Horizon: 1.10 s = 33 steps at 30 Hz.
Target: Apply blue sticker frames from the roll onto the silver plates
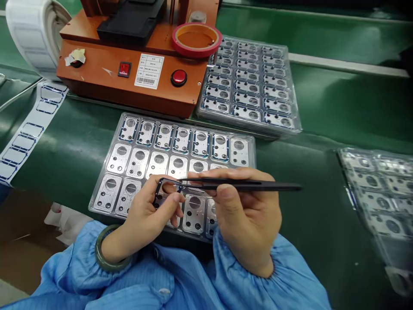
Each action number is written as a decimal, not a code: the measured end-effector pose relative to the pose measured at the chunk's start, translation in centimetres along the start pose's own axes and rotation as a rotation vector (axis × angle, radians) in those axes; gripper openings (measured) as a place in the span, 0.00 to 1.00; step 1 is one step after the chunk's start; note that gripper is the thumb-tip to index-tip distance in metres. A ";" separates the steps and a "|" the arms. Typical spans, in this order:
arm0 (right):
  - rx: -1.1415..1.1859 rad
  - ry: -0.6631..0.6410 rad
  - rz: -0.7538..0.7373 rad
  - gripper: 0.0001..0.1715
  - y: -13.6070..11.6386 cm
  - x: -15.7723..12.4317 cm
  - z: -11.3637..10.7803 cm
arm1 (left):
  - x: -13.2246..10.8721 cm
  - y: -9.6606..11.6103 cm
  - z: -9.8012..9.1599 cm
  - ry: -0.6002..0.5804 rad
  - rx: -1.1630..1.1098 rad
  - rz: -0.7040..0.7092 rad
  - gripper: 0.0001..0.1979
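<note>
My left hand (151,215) pinches a small dark camera-frame part (165,190) with round cut-outs, held just above the near clear tray (106,155). My right hand (245,215) grips black tweezers (245,185), whose tips touch the top edge of that part. The tray holds rows of silvery plates with holes; those in its far row have blue-edged frames on them. Both hands hover over the tray's near right portion and hide several of its pockets. A green bangle (108,252) circles my left wrist, and blue sleeves cover both arms.
An orange machine (129,73) with a red button, a rocker switch and a red tape ring (196,39) stands behind the tray. A second filled tray (248,84) lies at the back right, more trays (377,185) at the right edge. A label roll (35,34) feeds a strip down the left.
</note>
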State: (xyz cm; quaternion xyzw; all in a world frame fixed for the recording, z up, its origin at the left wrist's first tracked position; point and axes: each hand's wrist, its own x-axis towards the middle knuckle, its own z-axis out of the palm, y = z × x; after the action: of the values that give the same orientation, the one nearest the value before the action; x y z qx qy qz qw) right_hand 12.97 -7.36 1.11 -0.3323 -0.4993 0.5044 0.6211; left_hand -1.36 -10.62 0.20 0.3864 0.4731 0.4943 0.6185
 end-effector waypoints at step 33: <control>-0.298 -0.092 -0.228 0.19 0.3 -0.4 -0.5 | -0.3 0.4 0.1 0.017 0.056 -0.018 0.08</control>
State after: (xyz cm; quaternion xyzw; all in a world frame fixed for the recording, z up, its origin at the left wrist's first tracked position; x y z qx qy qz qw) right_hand 13.40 -7.60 0.59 -0.3385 -0.6307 0.3658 0.5949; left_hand -1.40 -10.79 0.66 0.3952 0.4952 0.4787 0.6078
